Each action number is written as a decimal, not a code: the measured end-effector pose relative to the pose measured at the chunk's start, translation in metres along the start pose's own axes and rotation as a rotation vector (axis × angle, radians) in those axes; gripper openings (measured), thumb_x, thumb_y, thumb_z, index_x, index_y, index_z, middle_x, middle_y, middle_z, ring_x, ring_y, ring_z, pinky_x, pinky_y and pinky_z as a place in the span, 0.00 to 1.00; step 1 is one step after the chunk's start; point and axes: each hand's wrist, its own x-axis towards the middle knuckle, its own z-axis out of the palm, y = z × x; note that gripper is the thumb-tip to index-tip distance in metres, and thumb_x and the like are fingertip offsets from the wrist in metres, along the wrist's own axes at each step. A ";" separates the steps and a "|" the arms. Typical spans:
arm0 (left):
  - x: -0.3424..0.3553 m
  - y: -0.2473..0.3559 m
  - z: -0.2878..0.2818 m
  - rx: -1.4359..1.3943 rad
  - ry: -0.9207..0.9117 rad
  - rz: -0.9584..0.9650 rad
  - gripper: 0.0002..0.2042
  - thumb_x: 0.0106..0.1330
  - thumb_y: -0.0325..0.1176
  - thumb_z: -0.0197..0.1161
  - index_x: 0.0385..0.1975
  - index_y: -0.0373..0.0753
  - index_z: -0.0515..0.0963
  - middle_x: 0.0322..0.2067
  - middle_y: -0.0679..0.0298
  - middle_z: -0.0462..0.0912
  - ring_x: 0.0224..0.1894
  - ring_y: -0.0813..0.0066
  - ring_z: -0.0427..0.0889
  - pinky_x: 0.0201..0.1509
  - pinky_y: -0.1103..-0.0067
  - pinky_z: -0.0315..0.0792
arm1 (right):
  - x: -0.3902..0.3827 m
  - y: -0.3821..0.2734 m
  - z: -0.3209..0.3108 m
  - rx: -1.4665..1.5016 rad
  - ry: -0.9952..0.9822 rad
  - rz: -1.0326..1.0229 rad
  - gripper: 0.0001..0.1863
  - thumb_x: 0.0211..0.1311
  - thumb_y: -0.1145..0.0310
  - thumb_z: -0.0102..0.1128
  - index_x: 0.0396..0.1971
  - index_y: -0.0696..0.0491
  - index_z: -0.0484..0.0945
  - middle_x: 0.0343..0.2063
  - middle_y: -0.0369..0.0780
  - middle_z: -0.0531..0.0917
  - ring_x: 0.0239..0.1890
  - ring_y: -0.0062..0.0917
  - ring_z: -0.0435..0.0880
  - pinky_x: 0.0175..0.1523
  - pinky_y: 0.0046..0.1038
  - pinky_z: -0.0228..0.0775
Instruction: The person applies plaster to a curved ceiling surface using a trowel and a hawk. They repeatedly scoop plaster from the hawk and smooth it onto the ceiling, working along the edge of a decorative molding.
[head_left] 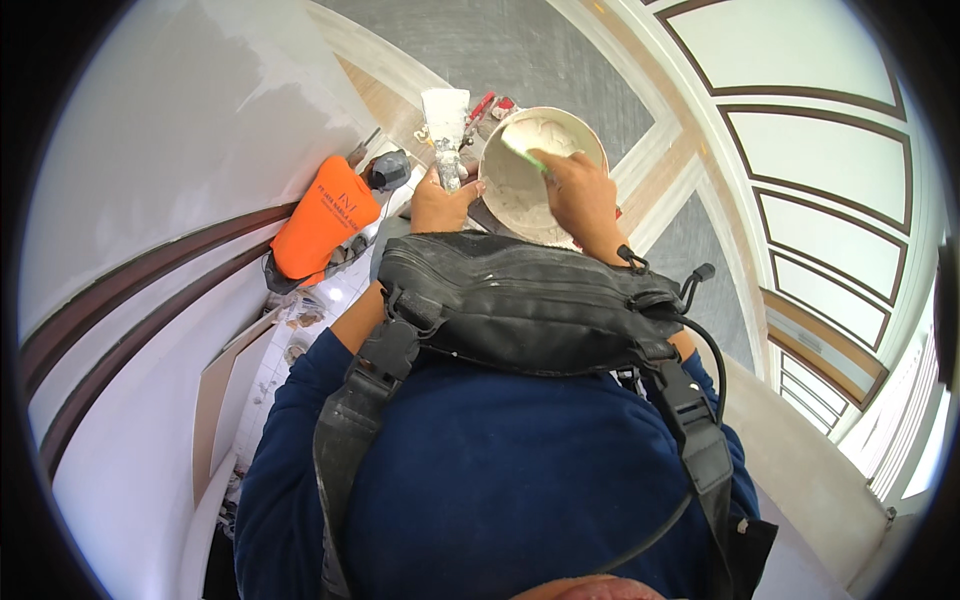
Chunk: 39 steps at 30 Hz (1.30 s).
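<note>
My left hand (440,207) is closed around the handle of a putty knife (445,112), whose broad blade is coated with white compound and points away from me. Just to its right is a round, pale bucket (497,200) with creamy white putty (548,134) inside. My right hand (583,200) reaches over the bucket, its fingers closed on the green edge or handle of a scraper (520,148). The scraper's pale blade lies against the putty at the far left inside the bucket; my fingers hide part of it.
At the left a person in an orange vest (325,220) and grey cap works lower down, close to the wall (190,150) with its damp grey patches. Red-handled tools (483,106) lie behind the bucket. A black bag (520,300) is strapped across my chest. Brown board (215,400) leans at lower left.
</note>
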 end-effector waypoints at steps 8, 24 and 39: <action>0.000 -0.002 -0.004 -0.019 -0.019 -0.001 0.20 0.59 0.22 0.67 0.51 0.26 0.73 0.43 0.57 0.85 0.44 0.77 0.83 0.51 0.81 0.75 | -0.009 -0.010 -0.023 0.057 -0.190 -0.173 0.15 0.58 0.73 0.59 0.44 0.43 0.87 0.27 0.40 0.86 0.34 0.31 0.83 0.39 0.34 0.75; 0.009 -0.009 -0.012 -0.243 -0.131 -0.054 0.17 0.63 0.26 0.65 0.51 0.28 0.75 0.46 0.59 0.83 0.43 0.80 0.80 0.50 0.83 0.73 | 0.024 0.062 -0.008 1.098 -0.572 0.550 0.18 0.56 0.73 0.64 0.45 0.68 0.79 0.36 0.45 0.85 0.35 0.28 0.85 0.44 0.29 0.77; 0.032 0.007 -0.059 -0.239 -0.076 0.041 0.08 0.63 0.29 0.66 0.36 0.34 0.74 0.28 0.66 0.82 0.28 0.82 0.80 0.34 0.84 0.75 | -0.020 0.104 0.022 1.744 -0.409 0.716 0.18 0.58 0.73 0.62 0.47 0.67 0.75 0.40 0.49 0.84 0.40 0.35 0.88 0.47 0.33 0.85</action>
